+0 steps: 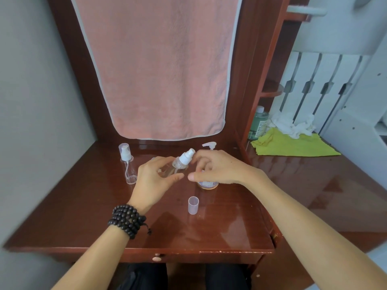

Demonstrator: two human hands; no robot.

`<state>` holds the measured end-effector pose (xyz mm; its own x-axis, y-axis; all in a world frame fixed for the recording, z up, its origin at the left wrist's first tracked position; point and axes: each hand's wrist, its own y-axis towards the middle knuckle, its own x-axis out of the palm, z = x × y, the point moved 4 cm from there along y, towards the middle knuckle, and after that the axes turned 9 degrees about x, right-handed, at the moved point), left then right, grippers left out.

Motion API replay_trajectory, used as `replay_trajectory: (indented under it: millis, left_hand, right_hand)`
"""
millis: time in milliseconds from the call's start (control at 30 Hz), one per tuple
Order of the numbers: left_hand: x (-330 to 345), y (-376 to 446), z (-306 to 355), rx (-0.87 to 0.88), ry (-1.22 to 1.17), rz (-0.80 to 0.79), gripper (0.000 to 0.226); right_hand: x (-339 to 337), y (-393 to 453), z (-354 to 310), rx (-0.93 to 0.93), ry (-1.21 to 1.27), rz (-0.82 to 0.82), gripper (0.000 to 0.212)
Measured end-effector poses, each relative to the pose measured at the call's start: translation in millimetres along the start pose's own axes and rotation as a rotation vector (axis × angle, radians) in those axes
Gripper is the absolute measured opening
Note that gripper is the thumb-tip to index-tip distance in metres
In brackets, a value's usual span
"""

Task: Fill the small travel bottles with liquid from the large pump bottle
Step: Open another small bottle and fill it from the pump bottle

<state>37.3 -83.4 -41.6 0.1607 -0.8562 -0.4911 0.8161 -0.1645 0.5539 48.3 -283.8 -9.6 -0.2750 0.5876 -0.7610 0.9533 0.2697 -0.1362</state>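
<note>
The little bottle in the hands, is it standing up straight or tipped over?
Tipped. The left hand grips the little spray bottle slanted, its white sprayer top pointing up and right toward the right hand, not straight up.

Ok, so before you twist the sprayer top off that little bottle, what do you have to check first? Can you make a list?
1. Little bottle held firmly: ok, the left hand grips its body, tilted.
2. Fingers on the white sprayer top: cannot tell, the right hand is right beside it, but contact is unclear.
3. Clear cap off and out of the way: ok, it stands on the desk nearer the person.
4. Big pump bottle within reach: ok, just behind the right hand.
5. Other small bottle safe: ok, standing upright to the left.
6. Liquid already inside the held bottle: cannot tell.
</note>
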Motion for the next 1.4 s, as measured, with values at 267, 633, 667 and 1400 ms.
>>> replay_trajectory:
  millis: [267, 633, 667, 1400]
  left_hand:
    - [-10.0, -4.0, -8.5, -0.072, -0.071, -0.003, 0.042]
    - [-6.1, -3.8, -11.0, -0.102, -0.115, -0.050, 0.036]
    - [-5.9, -4.2, -9.5, -0.106, -0.109, -0.048, 0.036]
    - [-1.8, -9.0, -1.4, -0.033, -0.096, -0.011, 0.027]
  right_hand:
    - [63.0, 2.6, 18.3, -0.011, -0.428, -0.319, 0.041]
    - [-10.5, 6.5, -12.0, 0.068, 0.172, 0.247, 0.018]
    - [-15.6, 6.6, -15.7, 0.044, 0.231, 0.269, 0.026]
    - [4.7, 9.1, -29.6, -0.220, 0.386, 0.377, 0.017]
